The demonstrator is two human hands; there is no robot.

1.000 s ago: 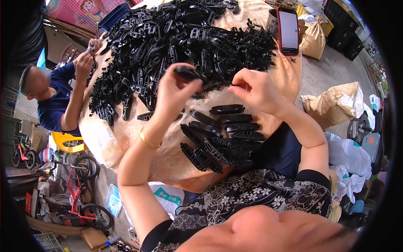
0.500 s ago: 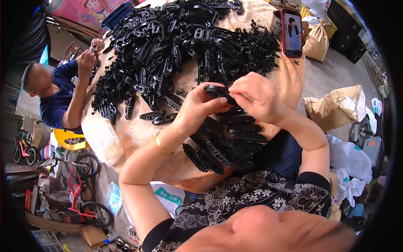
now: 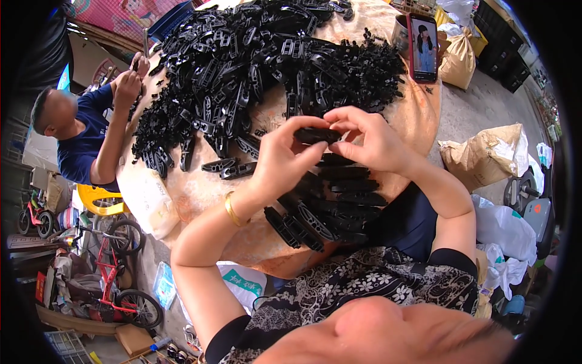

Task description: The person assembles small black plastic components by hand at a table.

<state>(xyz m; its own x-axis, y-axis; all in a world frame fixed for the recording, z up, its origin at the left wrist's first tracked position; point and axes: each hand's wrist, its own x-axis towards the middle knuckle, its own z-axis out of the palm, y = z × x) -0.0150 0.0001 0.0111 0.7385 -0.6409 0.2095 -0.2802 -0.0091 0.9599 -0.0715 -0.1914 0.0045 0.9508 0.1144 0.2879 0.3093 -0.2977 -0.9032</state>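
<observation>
Between my two hands, above the table's near side, is a long, narrow black plastic part [image 3: 316, 135]. My left hand [image 3: 285, 151] grips its left end between thumb and fingers. At its right end, my right hand [image 3: 371, 141] pinches it with thumb and fingertips. Finer detail on the part is hidden by my fingers. Below my hands, several similar black parts [image 3: 351, 187] lie in a row at the near edge, with more parts [image 3: 297, 227] to their left. Beyond my hands spreads a big heap of black plastic parts [image 3: 242, 73], with a mound of smaller black pieces [image 3: 376, 79] at its right.
A phone [image 3: 422, 48] leans against a can [image 3: 400, 35] at the far right of the cloth-covered table [image 3: 418, 115]. On the left, another person [image 3: 91, 133] handles something small. A white bag [image 3: 145, 200] rests at the left edge; sacks [image 3: 485, 155] stand on the right floor.
My right hand has shifted from a pinch at the part's upper right to holding its right end. The part is now turned level, lying lengthwise between both hands.
</observation>
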